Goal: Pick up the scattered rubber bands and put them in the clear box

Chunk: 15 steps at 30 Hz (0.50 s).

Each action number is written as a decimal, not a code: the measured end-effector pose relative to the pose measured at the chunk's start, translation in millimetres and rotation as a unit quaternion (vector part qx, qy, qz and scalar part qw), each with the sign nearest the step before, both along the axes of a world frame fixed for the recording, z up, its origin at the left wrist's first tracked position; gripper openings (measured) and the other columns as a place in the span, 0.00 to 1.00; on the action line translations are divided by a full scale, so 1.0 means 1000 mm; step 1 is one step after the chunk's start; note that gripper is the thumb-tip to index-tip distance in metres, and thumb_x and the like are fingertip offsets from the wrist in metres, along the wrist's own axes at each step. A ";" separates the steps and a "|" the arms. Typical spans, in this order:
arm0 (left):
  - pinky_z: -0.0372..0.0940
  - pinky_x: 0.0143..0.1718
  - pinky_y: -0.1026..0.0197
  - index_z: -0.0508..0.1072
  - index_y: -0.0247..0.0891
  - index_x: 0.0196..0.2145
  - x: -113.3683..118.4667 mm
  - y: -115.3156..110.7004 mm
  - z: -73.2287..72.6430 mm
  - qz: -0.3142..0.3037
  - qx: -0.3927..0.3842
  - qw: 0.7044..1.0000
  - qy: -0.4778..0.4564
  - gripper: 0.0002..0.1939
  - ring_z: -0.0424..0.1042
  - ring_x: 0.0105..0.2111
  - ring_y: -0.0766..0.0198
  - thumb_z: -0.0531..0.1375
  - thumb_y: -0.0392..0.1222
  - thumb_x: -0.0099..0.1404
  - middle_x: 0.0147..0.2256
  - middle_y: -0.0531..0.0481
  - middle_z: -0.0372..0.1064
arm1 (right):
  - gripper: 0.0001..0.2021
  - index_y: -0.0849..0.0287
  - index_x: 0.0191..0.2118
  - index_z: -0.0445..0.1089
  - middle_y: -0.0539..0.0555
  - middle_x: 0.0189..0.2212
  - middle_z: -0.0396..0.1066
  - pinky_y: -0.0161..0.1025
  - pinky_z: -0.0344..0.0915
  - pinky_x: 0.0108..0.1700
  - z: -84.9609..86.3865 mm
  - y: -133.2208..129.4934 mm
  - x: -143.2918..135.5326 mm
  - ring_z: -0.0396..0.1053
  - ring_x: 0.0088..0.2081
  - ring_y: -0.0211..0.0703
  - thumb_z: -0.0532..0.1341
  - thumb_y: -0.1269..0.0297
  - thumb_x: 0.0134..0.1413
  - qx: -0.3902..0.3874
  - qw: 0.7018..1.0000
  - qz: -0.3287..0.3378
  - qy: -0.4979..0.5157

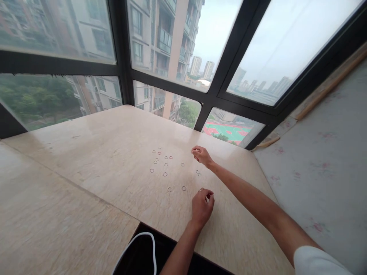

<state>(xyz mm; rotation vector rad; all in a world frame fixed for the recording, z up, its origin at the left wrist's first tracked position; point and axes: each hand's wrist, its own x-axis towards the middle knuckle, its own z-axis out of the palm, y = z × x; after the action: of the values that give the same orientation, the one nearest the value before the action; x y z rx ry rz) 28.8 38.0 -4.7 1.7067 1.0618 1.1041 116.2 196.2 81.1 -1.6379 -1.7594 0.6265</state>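
Several small thin rings, like elastic bands, lie scattered on the beige stone ledge (pixel 114 160). Most look dark or grey; a red ring (pixel 171 157) and another reddish ring (pixel 159 153) are among them. My left hand (pixel 202 206) is curled over the near part of the ledge, right of a dark ring (pixel 184 188). A thin pale band circles one of its fingers. Farther back, my right hand (pixel 201 156) has its fingertips pinched together above the ledge, beyond two overlapping rings (pixel 198 173). Anything between the fingers of either hand is too small to make out.
Dark window frames (pixel 210 91) border the ledge at the back. A papered wall (pixel 321 172) rises on the right. Along the near edge is a dark area (pixel 143 256) with a white cable (pixel 154 248) looping over it.
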 end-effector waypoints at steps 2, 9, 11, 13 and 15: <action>0.58 0.32 0.62 0.73 0.37 0.32 0.000 0.002 0.000 -0.005 0.001 1.000 0.005 0.07 0.66 0.27 0.66 0.55 0.35 0.61 0.30 0.50 0.71 | 0.07 0.57 0.30 0.61 0.40 0.12 0.51 0.29 0.47 0.16 0.009 -0.021 0.014 0.49 0.14 0.32 0.51 0.61 0.50 -0.012 0.998 -0.012 0.059; 0.59 0.32 0.62 0.73 0.37 0.34 0.003 0.008 -0.002 -0.007 -0.001 1.000 0.010 0.08 0.67 0.28 0.65 0.54 0.37 0.62 0.32 0.49 0.71 | 0.05 0.56 0.25 0.58 0.39 0.12 0.46 0.28 0.40 0.14 0.029 -0.095 0.058 0.40 0.13 0.29 0.52 0.61 0.47 -0.038 0.984 -0.080 0.154; 0.59 0.32 0.62 0.73 0.37 0.34 0.004 0.010 -0.003 0.003 -0.002 1.000 0.010 0.08 0.67 0.29 0.64 0.54 0.38 0.62 0.32 0.49 0.72 | 0.06 0.56 0.25 0.58 0.39 0.12 0.46 0.29 0.40 0.14 0.032 -0.117 0.070 0.40 0.14 0.29 0.51 0.60 0.47 -0.039 0.982 -0.104 0.153; 0.60 0.33 0.62 0.73 0.37 0.33 0.005 0.011 -0.003 0.006 0.000 1.000 0.014 0.08 0.68 0.29 0.64 0.54 0.39 0.62 0.32 0.49 0.72 | 0.07 0.56 0.24 0.58 0.40 0.13 0.46 0.29 0.40 0.15 0.035 -0.138 0.084 0.41 0.14 0.29 0.51 0.60 0.47 -0.032 0.981 -0.133 0.141; 0.60 0.33 0.62 0.73 0.38 0.33 0.006 0.012 -0.002 0.006 0.002 1.000 0.023 0.09 0.68 0.29 0.64 0.54 0.40 0.62 0.31 0.49 0.72 | 0.08 0.56 0.22 0.57 0.41 0.13 0.48 0.29 0.41 0.16 0.038 -0.161 0.099 0.43 0.15 0.30 0.52 0.61 0.47 -0.017 0.979 -0.167 0.117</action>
<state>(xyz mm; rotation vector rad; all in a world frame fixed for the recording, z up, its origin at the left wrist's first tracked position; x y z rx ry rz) 34.6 49.9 -6.6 1.7390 1.1006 1.0803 215.5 35.7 119.4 -1.7527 -1.2770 0.6619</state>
